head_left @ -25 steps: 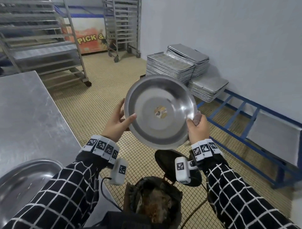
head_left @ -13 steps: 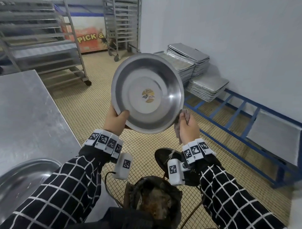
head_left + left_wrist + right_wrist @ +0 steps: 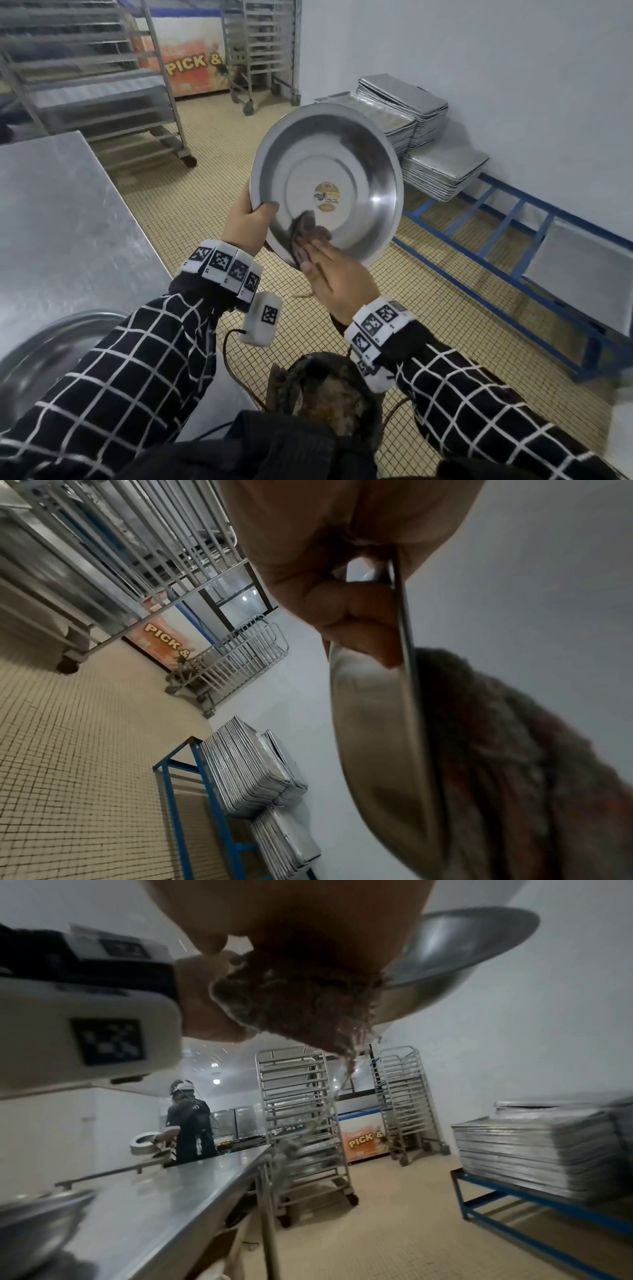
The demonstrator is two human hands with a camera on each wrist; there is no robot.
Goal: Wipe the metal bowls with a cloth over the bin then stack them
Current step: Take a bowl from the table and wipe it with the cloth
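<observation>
Wiping is under way on one metal bowl point(image 3: 329, 185), tipped up on edge above the bin point(image 3: 329, 394), which stands on the tiled floor just below the arms. The left hand point(image 3: 245, 222) has its grip closed on the bowl's near rim, thumb inside and fingers curled behind, as the left wrist view shows plainly. The right hand point(image 3: 337, 274) lies with fingers fairly straight, pressing a brownish cloth point(image 3: 308, 228) against the lower inside wall of the bowl; whether the thumb also pinches the cloth I cannot tell.

From where things stand, I would judge the job to be in its early or middle part. The cloth sits low in the basin, and the round label at the centre is untouched by it. The bowl's inside looks bright, though small smears would not show from here.

A second bowl point(image 3: 51, 346) rests on the steel surface point(image 3: 61, 212) to the person's left; whether it is already wiped or waiting I cannot say. No stack of bowls is visible yet, so the stacking seems still to come.
</observation>
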